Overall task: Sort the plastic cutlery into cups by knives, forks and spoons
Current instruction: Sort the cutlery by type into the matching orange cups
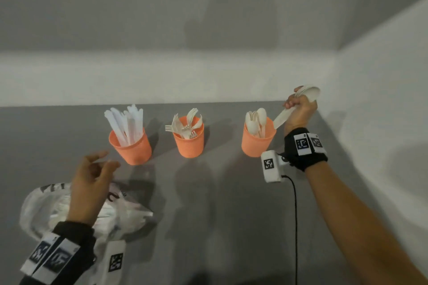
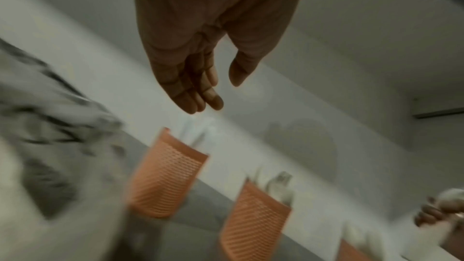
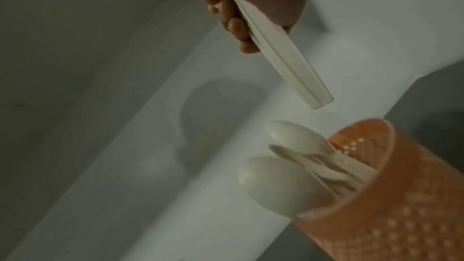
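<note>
Three orange cups in a row on grey tabletop [image 1: 231, 203]: left cup [image 1: 130, 148] holds knives [image 1: 126, 124], middle cup [image 1: 189, 143] holds forks [image 1: 185, 124], right cup [image 1: 257, 142] holds spoons [image 1: 256, 120]. Right hand [image 1: 300, 111] grips a stacked bundle of spoons [image 3: 283, 55], bowls up, handle ends pointing down at the right cup's rim, just above it, not yet inside. Left hand [image 1: 89, 183] hovers near-left over a crumpled plastic bag [image 1: 129, 210], fingers loosely spread, holding nothing.
</note>
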Demonstrator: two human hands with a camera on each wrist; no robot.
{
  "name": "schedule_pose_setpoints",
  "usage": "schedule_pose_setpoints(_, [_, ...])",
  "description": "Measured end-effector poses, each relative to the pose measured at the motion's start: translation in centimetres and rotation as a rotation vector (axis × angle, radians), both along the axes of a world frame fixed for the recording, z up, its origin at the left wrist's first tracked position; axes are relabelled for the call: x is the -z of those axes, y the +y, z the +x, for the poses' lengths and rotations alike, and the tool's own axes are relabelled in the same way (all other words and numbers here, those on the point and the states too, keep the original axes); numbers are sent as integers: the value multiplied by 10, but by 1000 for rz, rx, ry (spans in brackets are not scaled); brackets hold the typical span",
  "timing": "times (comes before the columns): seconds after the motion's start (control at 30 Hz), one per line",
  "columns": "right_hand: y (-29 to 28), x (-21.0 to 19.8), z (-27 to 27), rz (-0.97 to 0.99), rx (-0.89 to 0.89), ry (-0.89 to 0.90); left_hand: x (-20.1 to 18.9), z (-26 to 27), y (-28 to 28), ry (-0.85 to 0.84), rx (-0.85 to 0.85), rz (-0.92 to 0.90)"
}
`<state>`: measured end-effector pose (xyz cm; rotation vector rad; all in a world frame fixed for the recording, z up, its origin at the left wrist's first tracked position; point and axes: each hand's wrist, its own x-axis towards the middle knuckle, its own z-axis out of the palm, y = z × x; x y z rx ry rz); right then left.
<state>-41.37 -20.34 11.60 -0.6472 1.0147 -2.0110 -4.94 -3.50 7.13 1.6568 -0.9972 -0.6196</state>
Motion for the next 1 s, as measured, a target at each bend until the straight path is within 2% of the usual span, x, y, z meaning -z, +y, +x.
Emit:
schedule_pose_setpoints(0.1, [-12,20,5,54,-1,6,10,32,24,-45,-144,-1])
schedule_pose_setpoints(0.2, [-20,35,10,104,8,26,30,56,41,-193,-252,30])
schedule_pose_setpoints(0.33, [-30,50,12,172,0,105,56,70,59,-403,-277,137])
schedule_pose_setpoints(0.57, [-29,68,4,203,-30,337,63,59,62,-351,-228,198])
schedule_pose_setpoints(0.77, [-31,76,4,239,6,738,61,56,56,-415,-232,197])
schedule_pose_setpoints(0.87, [-30,72,8,193,51,849,63,59,55,-415,-245,197])
schedule_pose_setpoints(0.93, [-29,72,11,221,15,962,68,63,57,-429,-239,201])
schedule_pose_setpoints(1.0, [-27,79,14,292,-93,1180,71,65,59,-434,-237,208])
